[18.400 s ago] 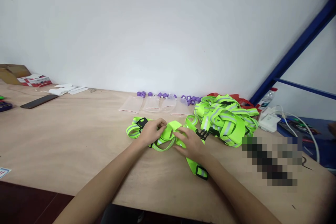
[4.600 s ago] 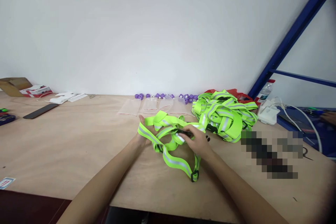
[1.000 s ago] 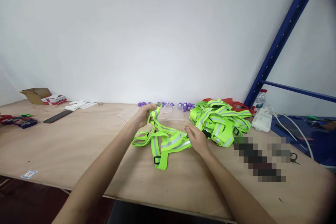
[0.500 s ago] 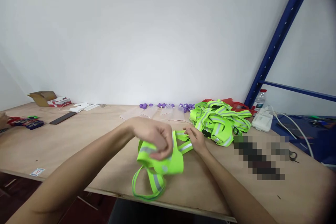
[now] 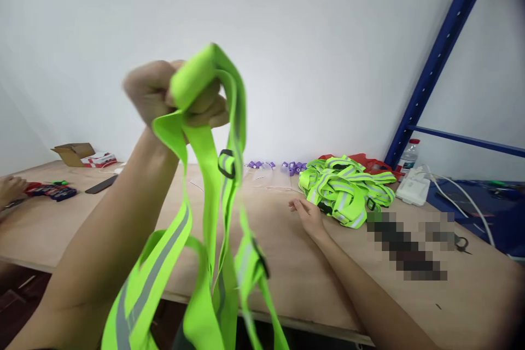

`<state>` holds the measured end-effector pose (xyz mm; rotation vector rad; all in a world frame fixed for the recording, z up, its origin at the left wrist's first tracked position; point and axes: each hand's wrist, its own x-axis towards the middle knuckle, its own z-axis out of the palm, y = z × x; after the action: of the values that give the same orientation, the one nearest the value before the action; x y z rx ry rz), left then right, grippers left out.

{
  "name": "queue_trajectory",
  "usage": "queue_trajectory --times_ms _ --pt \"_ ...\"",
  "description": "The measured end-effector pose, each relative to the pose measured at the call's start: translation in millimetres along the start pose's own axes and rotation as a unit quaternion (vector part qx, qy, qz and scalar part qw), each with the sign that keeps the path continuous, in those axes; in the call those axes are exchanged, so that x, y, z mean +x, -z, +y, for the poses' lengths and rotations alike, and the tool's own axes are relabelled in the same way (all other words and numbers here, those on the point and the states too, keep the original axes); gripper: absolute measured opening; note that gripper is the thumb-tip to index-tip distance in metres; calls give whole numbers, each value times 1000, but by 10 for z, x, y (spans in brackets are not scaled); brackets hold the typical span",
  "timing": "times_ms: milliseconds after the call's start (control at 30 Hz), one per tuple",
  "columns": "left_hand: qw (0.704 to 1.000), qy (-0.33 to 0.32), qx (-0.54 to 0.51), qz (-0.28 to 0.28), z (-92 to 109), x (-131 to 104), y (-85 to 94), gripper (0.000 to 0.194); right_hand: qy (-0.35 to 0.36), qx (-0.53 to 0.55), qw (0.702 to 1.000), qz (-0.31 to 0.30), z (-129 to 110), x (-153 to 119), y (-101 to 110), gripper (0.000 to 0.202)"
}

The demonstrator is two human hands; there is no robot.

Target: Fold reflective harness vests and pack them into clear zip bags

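My left hand (image 5: 200, 106) is raised in front of the wall, closed around a bright yellow-green reflective strap vest (image 5: 209, 175). Its long bands with grey stripes hang down past the table's front edge, and a black buckle shows on one of them. Low over the table, my right hand (image 5: 307, 216) holds nothing, its fingers loosely apart. Just beyond it lies a heap of similar reflective straps (image 5: 344, 188), partly on a red bag (image 5: 369, 165).
Purple rolls (image 5: 293, 168) and clear plastic bags (image 5: 266, 178) line the wall. At right are a bottle (image 5: 408, 157), a white power strip (image 5: 413, 186), scissors (image 5: 462, 243) and a blue rack post (image 5: 443, 49). Another person's hand (image 5: 10, 188) is far left, near a cardboard box (image 5: 71, 154).
My left hand has lifted the vest off the table, up and toward the left, and its bands now hang unfolded. My right hand has let go of the straps and stays in place.
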<state>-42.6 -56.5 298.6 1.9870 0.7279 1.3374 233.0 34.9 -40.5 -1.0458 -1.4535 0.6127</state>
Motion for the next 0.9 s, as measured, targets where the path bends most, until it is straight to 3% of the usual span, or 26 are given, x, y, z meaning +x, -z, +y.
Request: queue_trajectory --times_ms 33,100,233,333,400,467,567,667,900 --pt "997 -18 -54 -58 29 56 -57 60 1 4 1000 -3 -5 -7 -8 48" --pt "987 -37 -124 -100 73 152 -117 55 1 14 1000 -9 -14 -17 -12 49" --pt "982 -79 -158 -69 99 315 -71 46 -6 31 999 -15 -16 -10 6 52" --pt "983 -98 -146 -45 5 427 -82 37 -14 42 999 -25 -6 -3 9 52" --pt "990 -94 -90 -61 -161 472 -164 27 -19 49 998 -39 -6 -9 -5 51" --pt "988 -90 27 -119 -408 468 -290 17 -23 54 996 -61 -18 -27 -31 49" --pt "965 -25 171 -198 -845 363 -501 19 -15 62 992 -110 -50 -62 -79 45" --pt "944 24 224 -242 -1231 203 -696 20 -8 70 989 -132 -63 -78 -113 41" --pt "920 17 237 -312 -1755 -78 -997 14 5 124 992 17 -83 -25 -58 41"
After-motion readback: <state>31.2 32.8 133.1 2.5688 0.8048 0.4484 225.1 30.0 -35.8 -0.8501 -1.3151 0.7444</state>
